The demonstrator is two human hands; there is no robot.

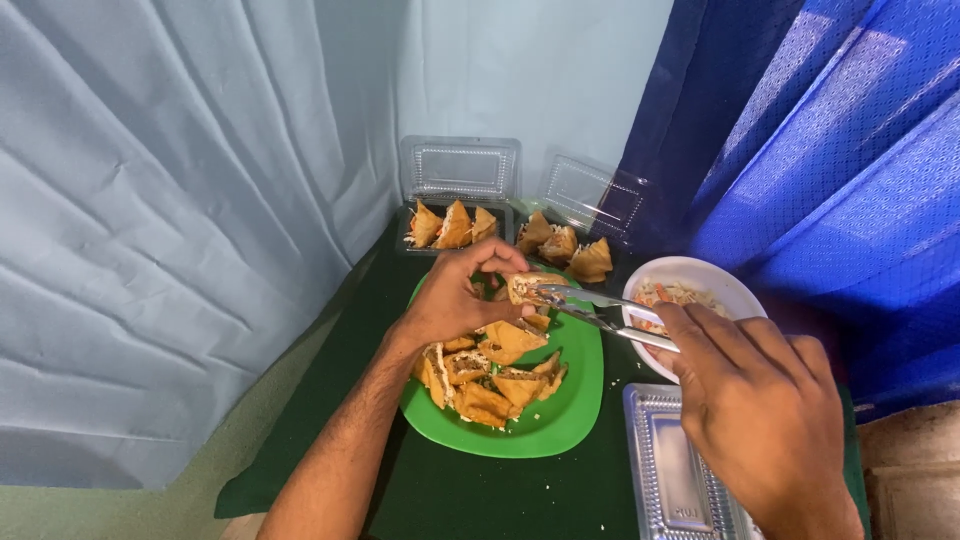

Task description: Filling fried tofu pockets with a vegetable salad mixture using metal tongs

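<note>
We've got a fried tofu pocket (522, 288) pinched in our left hand (455, 300) fingers, held over the green plate (570, 400) of more pockets. Our right hand (745, 400) grips metal tongs (600, 310), tips nearly closed at the pocket's opening. Best bet: keep the slit facing the tongs, stay gentle so it doesn't tear, and refill from the white bowl (720, 282) just beside.

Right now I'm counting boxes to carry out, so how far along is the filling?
Done: two clear boxes at the back each hold three filled pieces. In hand: the left hand holds one piece while the right hand works metal tongs into it, beside the white bowl of filling. Left: a pile on the green plate and another clear box nearest the camera.
</note>
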